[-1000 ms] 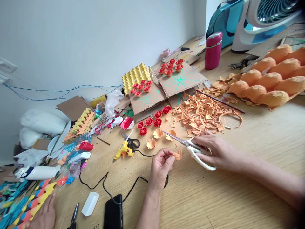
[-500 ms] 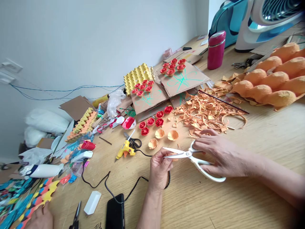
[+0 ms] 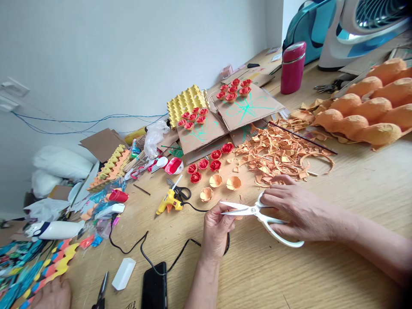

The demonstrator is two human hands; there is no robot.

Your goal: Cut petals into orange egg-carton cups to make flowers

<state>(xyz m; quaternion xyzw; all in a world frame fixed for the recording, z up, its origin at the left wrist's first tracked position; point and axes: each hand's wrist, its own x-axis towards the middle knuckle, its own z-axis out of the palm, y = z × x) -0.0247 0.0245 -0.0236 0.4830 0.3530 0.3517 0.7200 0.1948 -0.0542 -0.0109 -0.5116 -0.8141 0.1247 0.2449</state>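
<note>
My right hand (image 3: 298,210) is closed around the handles of a pair of white-handled scissors (image 3: 272,231), whose blades are parted and point left. My left hand (image 3: 216,229) is closed in a pinch at the blade tips. It grips a small orange egg-carton piece (image 3: 238,217), mostly hidden behind the blades and fingers. Beyond the hands are orange carton cups (image 3: 233,183) with cut petals. Several red paper-pulp roses (image 3: 203,164) lie behind them. A heap of orange carton scraps (image 3: 280,150) spreads just past my right hand.
A yellow glue gun (image 3: 169,201) and black scissors (image 3: 183,192) lie left of my hands; the gun's cord passes behind my left wrist. A phone (image 3: 154,285) lies nearer. An orange egg tray (image 3: 370,107) and pink flask (image 3: 292,68) stand right. Another person's hand (image 3: 53,295) rests lower left.
The scissor blades have dipped very slightly, and less of the orange piece shows behind them. Both hands keep nearly the same position and hold.
</note>
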